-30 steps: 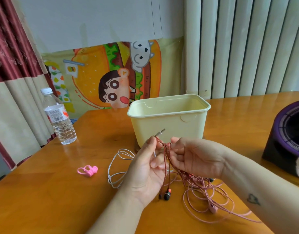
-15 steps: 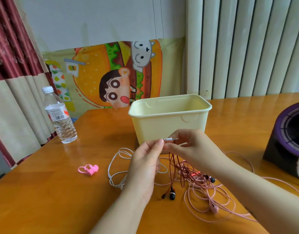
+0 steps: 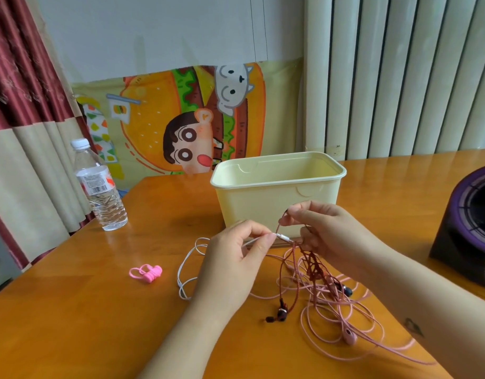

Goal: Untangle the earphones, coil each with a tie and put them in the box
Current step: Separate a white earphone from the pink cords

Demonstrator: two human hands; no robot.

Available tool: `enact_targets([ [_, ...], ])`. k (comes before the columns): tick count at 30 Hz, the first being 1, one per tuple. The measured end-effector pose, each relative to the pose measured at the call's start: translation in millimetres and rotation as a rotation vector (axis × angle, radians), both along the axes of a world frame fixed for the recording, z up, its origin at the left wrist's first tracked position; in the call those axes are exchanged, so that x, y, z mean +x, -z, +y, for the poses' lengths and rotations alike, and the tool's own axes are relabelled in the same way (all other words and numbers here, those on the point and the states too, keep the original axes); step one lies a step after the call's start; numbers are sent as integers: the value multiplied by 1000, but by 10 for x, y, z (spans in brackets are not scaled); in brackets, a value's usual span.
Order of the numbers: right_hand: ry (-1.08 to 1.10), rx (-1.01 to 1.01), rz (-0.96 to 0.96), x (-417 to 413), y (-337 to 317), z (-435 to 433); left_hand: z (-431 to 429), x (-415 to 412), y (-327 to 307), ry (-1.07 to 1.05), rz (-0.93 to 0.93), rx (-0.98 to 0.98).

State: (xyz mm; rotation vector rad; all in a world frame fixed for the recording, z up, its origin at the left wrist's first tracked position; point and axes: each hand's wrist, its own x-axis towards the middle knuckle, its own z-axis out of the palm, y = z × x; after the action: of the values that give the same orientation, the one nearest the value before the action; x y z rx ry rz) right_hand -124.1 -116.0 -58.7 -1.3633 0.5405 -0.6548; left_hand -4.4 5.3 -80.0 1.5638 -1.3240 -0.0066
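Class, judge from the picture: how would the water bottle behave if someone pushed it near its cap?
The water bottle is tall and narrow, so a high push would probably tip it. Its round body would likely roll afterwards, and it stands near the table edge. Its thin, crinkled plastic looks easy to dent.

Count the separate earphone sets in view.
3: white earphones, plug pinched by the left hand; dark red earphones hanging from the right hand; pink earphones on the table. Tangle may hide more.
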Motion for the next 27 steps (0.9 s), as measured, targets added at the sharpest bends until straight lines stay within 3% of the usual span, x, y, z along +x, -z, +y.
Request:
enact_targets([
  [2,45,-98,67,-24,4,-80,8,20,-27,18,62,-43],
  [5,147,-327,221,-102,-19,-207,14,67,-108,57,429,-175],
  [7,302,-617,380,-152,-13,-297,18,134,-135,51,628,-226],
  [9,421,-945,583,-186,-11,-335,15,206,-127,7,702,-214],
  [12,351,-1205,856,-163,0,-285,-3,262,-74,-39,741,-148],
  [14,321,-1278,825,-123,-11,-190,-11,256,-84,-16,849,-150],
  [16,271,-1277,626,-105,-77,-10,-5,243,-123,64,1049,-189],
  [19,-123,-1168,448,-53,-101,297,3,242,-174,167,1292,-260],
  [21,-420,-1156,505,14,-6,459,20,250,-212,207,1397,-316],
  [23,-568,-1190,682,65,128,516,56,287,-239,216,1451,-382],
  [27,-387,-1194,1009,82,220,375,170,431,-256,194,1512,-519],
])
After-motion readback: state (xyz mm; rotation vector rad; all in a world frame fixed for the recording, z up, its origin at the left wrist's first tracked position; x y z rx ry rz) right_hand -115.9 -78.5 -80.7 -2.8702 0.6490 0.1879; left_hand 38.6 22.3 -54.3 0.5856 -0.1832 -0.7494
